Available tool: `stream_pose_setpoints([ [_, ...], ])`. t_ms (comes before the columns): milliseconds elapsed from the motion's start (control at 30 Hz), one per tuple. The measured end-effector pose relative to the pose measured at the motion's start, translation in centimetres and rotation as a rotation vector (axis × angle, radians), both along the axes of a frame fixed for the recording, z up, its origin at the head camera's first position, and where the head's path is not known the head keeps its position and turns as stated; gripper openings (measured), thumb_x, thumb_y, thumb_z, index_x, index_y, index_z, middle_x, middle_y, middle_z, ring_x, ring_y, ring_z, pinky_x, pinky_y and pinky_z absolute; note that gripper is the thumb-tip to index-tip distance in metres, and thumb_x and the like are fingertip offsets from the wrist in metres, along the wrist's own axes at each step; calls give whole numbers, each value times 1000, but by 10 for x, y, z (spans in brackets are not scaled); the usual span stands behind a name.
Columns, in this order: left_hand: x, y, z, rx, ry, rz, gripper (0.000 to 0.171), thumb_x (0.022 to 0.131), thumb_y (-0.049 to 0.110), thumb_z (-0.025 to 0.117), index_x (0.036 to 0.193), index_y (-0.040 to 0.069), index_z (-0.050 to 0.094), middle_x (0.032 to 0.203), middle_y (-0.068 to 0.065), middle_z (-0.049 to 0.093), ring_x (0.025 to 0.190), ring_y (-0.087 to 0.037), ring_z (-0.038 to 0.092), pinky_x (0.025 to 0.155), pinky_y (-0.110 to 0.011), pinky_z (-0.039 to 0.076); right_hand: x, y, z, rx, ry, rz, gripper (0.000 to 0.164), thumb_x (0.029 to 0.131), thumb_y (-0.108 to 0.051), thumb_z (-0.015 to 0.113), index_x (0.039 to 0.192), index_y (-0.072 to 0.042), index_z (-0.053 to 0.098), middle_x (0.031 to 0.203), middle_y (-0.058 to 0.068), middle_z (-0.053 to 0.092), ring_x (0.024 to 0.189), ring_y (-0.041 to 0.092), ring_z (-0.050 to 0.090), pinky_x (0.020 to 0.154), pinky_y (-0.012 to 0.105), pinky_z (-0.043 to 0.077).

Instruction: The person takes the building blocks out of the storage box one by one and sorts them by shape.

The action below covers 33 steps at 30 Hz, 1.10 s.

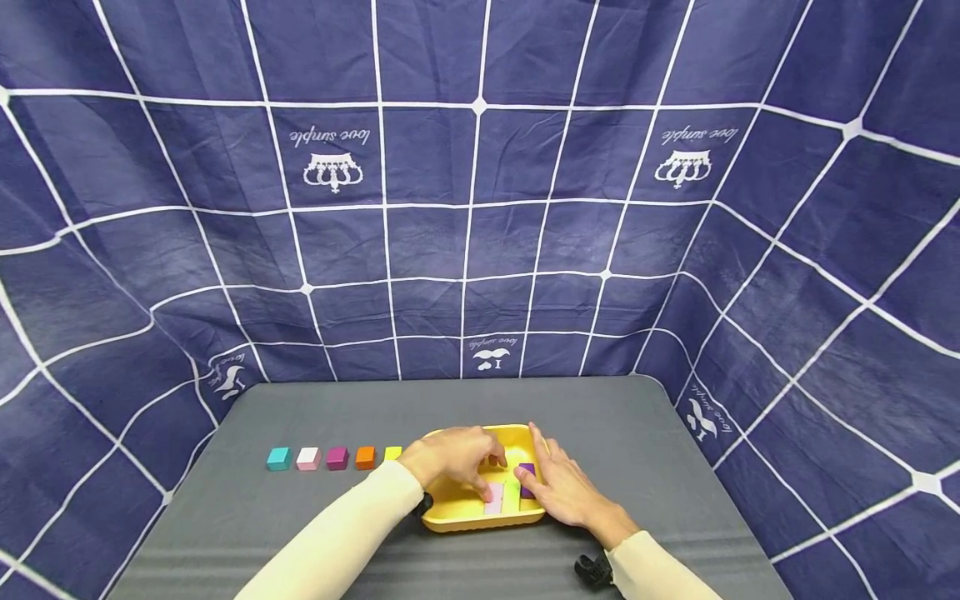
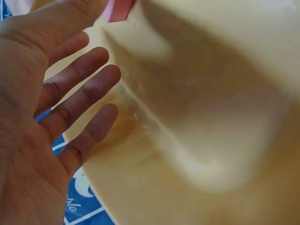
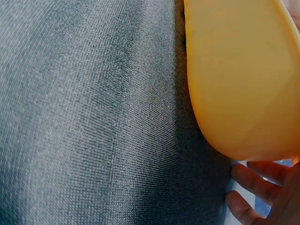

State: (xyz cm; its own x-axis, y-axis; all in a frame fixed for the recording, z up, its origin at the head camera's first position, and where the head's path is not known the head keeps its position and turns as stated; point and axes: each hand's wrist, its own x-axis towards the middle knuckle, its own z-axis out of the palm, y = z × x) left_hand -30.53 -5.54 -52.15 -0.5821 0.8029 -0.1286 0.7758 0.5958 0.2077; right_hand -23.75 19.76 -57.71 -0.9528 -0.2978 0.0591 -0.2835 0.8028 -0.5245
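A yellow plastic tray (image 1: 483,526) lies on the grey table. My left hand (image 1: 457,452) reaches into it from the left, its thumb touching a pink block (image 1: 493,498). In the left wrist view the other fingers (image 2: 89,93) spread loosely, with nothing in them, and the pink block (image 2: 119,10) shows at the top edge. A yellow-green block (image 1: 512,497) stands beside the pink one, then a purple block (image 1: 528,477) by the right wall. My right hand (image 1: 564,487) holds the tray's right side, thumb over the rim near the purple block, fingers outside.
Left of the tray a row of blocks runs across the table: teal (image 1: 279,458), pink (image 1: 308,458), magenta (image 1: 337,457), orange (image 1: 365,457) and yellow (image 1: 392,453). A blue curtain (image 1: 465,242) with white lines encloses the back and sides of the grey table (image 1: 300,425).
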Motion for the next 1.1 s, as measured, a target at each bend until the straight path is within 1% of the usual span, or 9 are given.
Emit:
stream_pose_setpoints([
  [200,-5,4,-8,-46,41,-6,46,89,46,103,125,23,85,105,12,80,89,0,64,89,-19,59,0,-2,1,-4,4,-5,89,118,-51,62,185,-7,24,160,21,59,143,40,64,119,71,51],
  [333,-7,4,-7,-37,68,16,43,91,43,101,127,24,85,107,12,82,92,0,68,93,-20,61,-1,-2,0,-7,18,-12,88,118,-50,63,185,-7,26,159,21,60,142,40,64,118,71,52],
  [400,-6,4,-6,-14,54,32,43,92,42,101,128,24,85,108,11,82,94,-1,69,94,-21,62,-1,-2,-2,-7,20,-11,88,118,-50,63,185,-7,26,160,21,60,143,41,64,119,71,52],
  [467,-4,3,-4,3,21,50,46,90,44,103,128,24,85,109,11,83,94,-1,70,94,-22,63,-1,-2,-3,-7,18,-7,88,118,-51,62,185,-7,26,161,22,59,144,42,64,119,71,52],
  [600,1,2,-5,-3,-19,65,59,80,51,108,126,23,85,110,12,81,92,0,66,92,-22,60,0,-1,-4,-10,13,-7,89,117,-51,64,185,-6,27,160,21,60,143,41,64,118,71,52],
  [667,2,1,-5,-24,-4,67,60,77,50,110,125,23,84,109,12,79,91,0,63,90,-21,59,0,-1,-4,-15,10,-8,90,117,-51,64,185,-6,27,159,21,60,143,40,64,118,71,52],
  [800,2,1,-6,-39,21,82,55,79,45,110,123,24,84,106,12,79,89,-1,63,89,-22,59,-1,-1,-5,-19,5,-9,90,117,-52,64,185,-7,27,160,20,60,143,40,64,119,71,52],
  [967,2,3,-6,-30,12,85,64,74,56,110,124,26,84,110,14,78,93,0,65,94,-23,61,-1,-2,-5,-14,5,-14,90,117,-52,65,185,-7,27,159,20,61,142,39,64,119,70,52],
  [1100,0,6,-7,-32,22,82,62,74,57,109,122,26,84,107,14,77,90,0,63,89,-22,59,-1,-2,-4,-13,11,-13,90,117,-51,65,185,-7,27,159,20,60,142,40,65,119,71,52],
])
